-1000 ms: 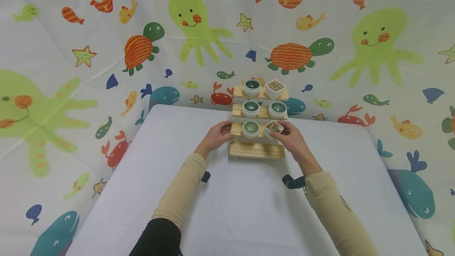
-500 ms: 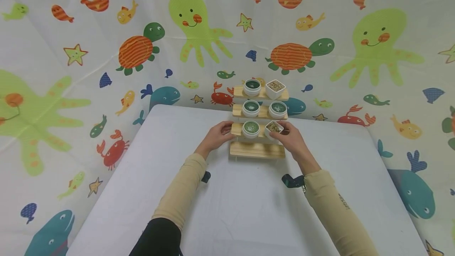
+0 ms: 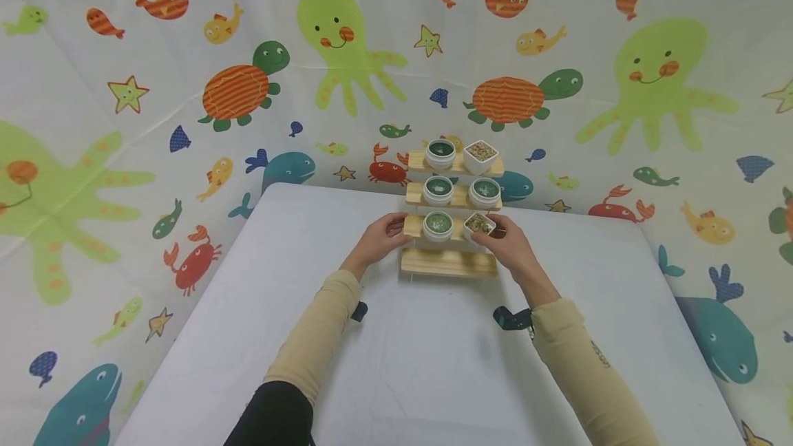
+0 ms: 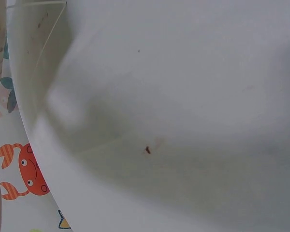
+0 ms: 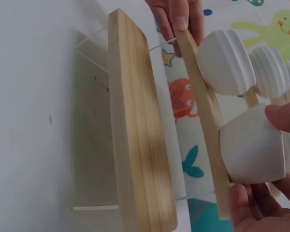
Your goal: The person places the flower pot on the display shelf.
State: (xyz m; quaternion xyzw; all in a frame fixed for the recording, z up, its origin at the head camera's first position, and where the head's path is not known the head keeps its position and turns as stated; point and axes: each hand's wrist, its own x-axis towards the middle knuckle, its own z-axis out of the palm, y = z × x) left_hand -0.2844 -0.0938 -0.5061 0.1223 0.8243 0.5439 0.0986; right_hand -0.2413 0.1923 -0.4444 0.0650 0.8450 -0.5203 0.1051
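Observation:
A tiered wooden display stand with pale shelf boards on a clear frame stands on the white table. My left hand grips the left end of the second shelf from the bottom; in the right wrist view its thumb presses the board's end. On that shelf's right part sits a square white pot with a speckled tan-green filling. My right hand holds this pot between thumb and fingers, its base right at the board. Beside it is a round white pot with a green top.
Two round white pots stand one shelf higher. The top shelf bears a round pot and a square pot with tan filling. The lowest shelf is bare wood. Behind the table hangs a sea-animal curtain.

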